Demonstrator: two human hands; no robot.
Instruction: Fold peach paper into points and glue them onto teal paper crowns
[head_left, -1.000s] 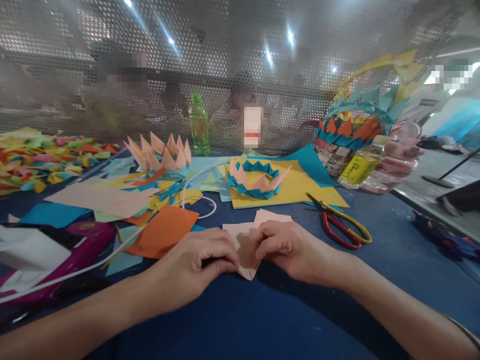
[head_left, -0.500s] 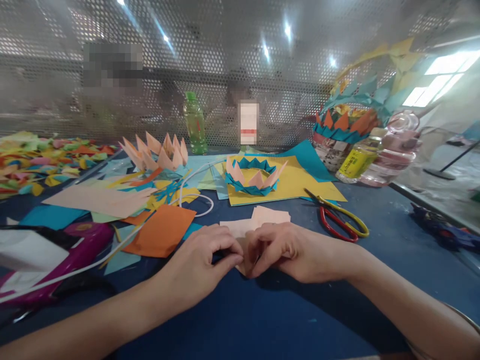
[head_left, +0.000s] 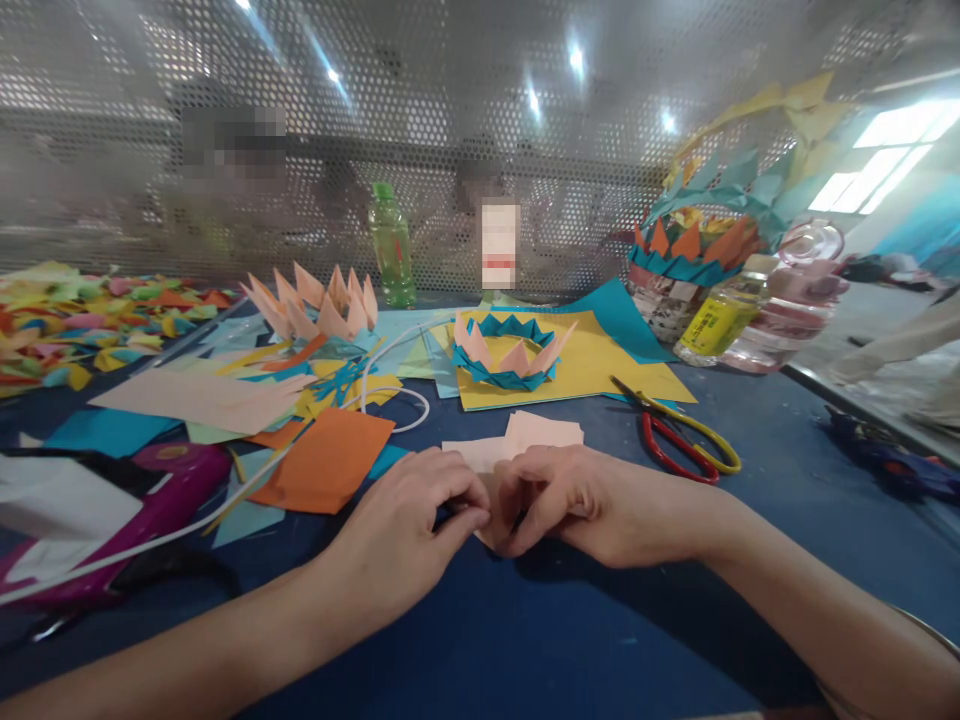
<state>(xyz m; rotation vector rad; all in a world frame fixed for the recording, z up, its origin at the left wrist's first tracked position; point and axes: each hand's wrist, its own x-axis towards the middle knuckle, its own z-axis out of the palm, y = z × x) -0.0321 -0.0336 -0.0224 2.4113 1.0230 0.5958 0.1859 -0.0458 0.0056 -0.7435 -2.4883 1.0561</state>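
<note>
Between my hands, low over the blue table, is a small piece of peach paper, mostly covered by the fingers. My left hand pinches its left side with thumb and forefinger. My right hand has its fingers curled and closed on the right side of the same piece. Just beyond the fingers lie flat peach paper squares. Behind those, a folded paper ring with blue base and peach points sits on yellow sheets.
Scissors with red and yellow handles lie right of my right hand. An orange paper square, a white cord and a purple glue gun are at left. Bottles stand at back right, a green bottle at the back.
Both hands keep almost the same pinch on the peach paper. The whole view has shifted slightly, and a person's pale clothing now shows at the far right.
</note>
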